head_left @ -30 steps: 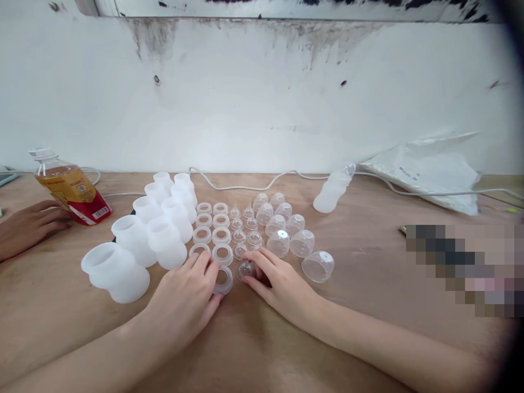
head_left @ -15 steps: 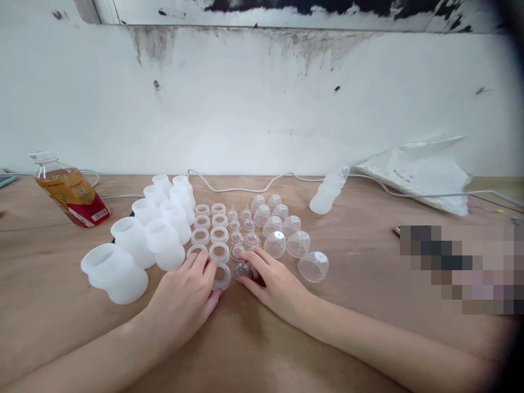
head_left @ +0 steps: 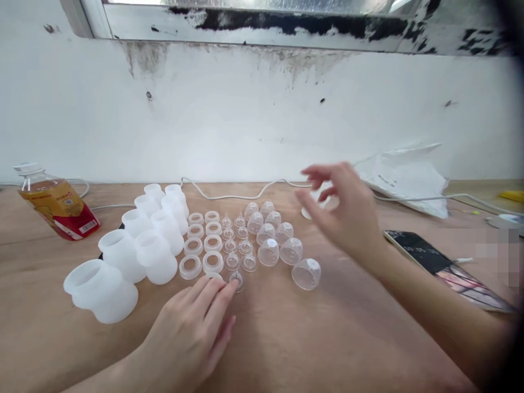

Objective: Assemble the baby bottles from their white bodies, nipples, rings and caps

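My left hand [head_left: 196,316] lies low over the table, fingers stretched forward. Its fingertips rest at the nearest clear bottle nipple [head_left: 236,282] and partly cover a white screw ring [head_left: 213,276]. My right hand [head_left: 344,202] is raised at the right, slightly blurred, with nothing visible between its parted fingers. Behind it, a white baby bottle [head_left: 308,212] is mostly hidden. Frosted bottle bodies [head_left: 117,295] stand in two rows at the left. Beside them run rows of screw rings [head_left: 190,267], nipples [head_left: 232,262] and clear dome caps [head_left: 307,274].
A drink bottle [head_left: 61,204] with a red and yellow label stands far left. A white cable [head_left: 237,196] runs along the wall. At the right are a crumpled plastic bag [head_left: 413,180] and a phone [head_left: 421,254] with a lit screen.
My right hand has left the nearest nipple and risen to the right, in front of the baby bottle. My left hand has shifted from the nearest ring toward that nipple. The view has tilted up.
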Available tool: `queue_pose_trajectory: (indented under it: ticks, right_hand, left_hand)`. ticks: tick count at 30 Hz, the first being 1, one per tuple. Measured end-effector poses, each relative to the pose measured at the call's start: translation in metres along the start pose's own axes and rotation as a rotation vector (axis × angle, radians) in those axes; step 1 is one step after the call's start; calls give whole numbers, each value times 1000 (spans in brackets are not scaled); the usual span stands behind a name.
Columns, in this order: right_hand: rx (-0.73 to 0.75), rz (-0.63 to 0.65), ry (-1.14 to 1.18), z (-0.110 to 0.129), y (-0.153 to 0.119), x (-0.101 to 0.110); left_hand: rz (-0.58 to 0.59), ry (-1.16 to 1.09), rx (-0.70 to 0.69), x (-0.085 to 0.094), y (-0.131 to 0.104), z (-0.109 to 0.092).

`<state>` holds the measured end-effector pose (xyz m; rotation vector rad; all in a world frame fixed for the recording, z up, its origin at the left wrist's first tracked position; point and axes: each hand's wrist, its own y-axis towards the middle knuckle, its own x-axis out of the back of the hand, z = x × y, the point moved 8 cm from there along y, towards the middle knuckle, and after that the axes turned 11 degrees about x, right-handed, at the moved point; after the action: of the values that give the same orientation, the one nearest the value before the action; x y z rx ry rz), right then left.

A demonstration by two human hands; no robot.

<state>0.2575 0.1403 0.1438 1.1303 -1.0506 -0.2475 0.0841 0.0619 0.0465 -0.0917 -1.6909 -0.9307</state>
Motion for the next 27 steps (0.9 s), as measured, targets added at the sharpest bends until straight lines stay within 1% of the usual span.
queue_pose_trajectory:
  ticks: [2,3,4,6,7,8,9,10,11,12,13,14,15,16,17,18,19,20,21,22,23,24,25,27]
  right_hand:
    - [-136,-8,-169,-53,6,3]
    - [-192,18,-245,-79,3,-1]
    - [-244,64,-295,-104,-3,-8]
    - [-343,206,-286,-146,-21,-27]
    - [-382,268,-257,-161,-29,-34]
    - [-414,283,-247,-169,-33,-34]
    - [-437,274,-249,-172,-34,-29]
    - [-446,247,-263,-168,-31,-21]
    - [-443,196,-281,-157,-24,-8]
    - [-432,145,-294,-139,-15,5]
    - [-396,98,-290,-115,-6,17]
    - [-359,-43,-270,-86,2,34]
    - [-325,-126,-202,-55,6,44]
    - [-282,-165,-147,-23,8,49]
    - [-269,-157,-51,4,6,46]
    - [-257,-127,118,29,1,38]
    - [-193,-44,353,55,-3,23]
    - [-122,53,559,79,-8,9]
    - [-114,166,632,92,-16,-6]
    - [-94,295,652,102,-23,-19]
    - [-73,394,654,107,-27,-30]
    - [-49,463,641,107,-29,-37]
    - [-12,492,645,106,-28,-40]
    - [67,472,693,97,-18,-35]
  left_hand:
    - [-4,-33,-40,1,0,-6]
    - [0,-46,-50,2,1,-8]
    - [1,-58,-57,2,1,-9]
    - [0,-79,-61,2,1,-9]
    - [-1,-88,-60,2,1,-8]
    - [-6,-97,-61,2,0,-8]
    - [-16,-109,-58,4,0,-7]
    - [-31,-122,-55,7,0,-6]
    - [-46,-132,-44,12,1,-5]
    - [-72,-141,-28,18,2,-4]
    - [-106,-147,4,26,4,-2]
    - [-150,-145,44,35,7,0]
    - [-203,-134,87,44,8,2]
    - [-256,-115,122,53,10,4]
    - [-296,-90,143,59,10,4]
    - [-312,-69,142,62,10,2]
    - [-293,-60,127,62,10,0]
    - [-246,-70,108,58,10,-1]
    - [-174,-97,99,51,10,-2]
    - [-93,-133,96,44,10,-1]
    - [-9,-172,101,37,10,-1]
    - [69,-210,113,31,10,0]
    - [128,-246,127,27,10,2]
    - [183,-323,168,26,10,5]
